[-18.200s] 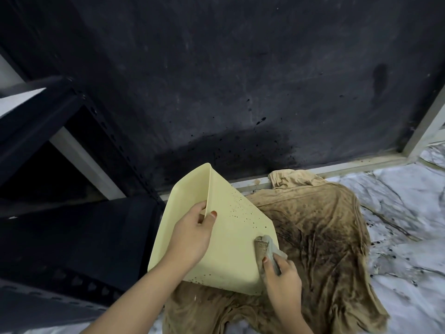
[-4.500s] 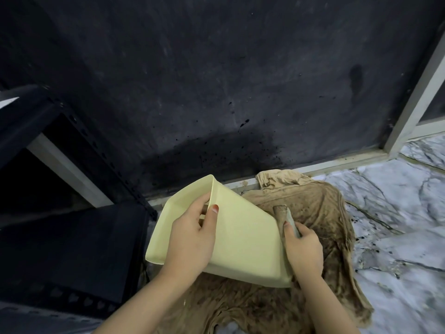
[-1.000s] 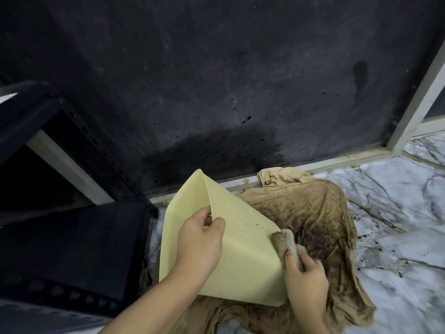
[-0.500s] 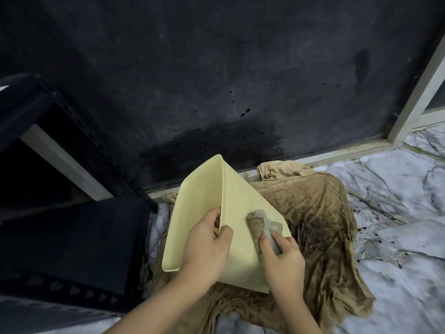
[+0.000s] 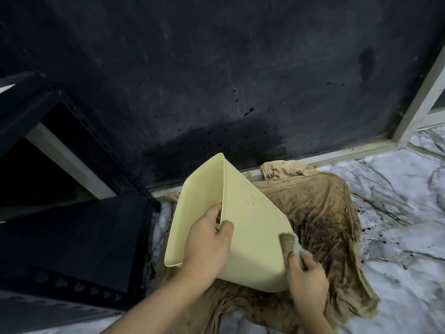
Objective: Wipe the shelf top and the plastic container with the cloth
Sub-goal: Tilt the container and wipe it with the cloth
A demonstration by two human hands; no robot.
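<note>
Container (image 5: 252,237) tilted, mouth facing left.

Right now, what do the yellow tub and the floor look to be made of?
The tub looks like moulded plastic: thin smooth walls, matte pale yellow, dark specks. The floor looks like polished marble or marble-look tile: white with grey veins; I cannot tell which.
</note>
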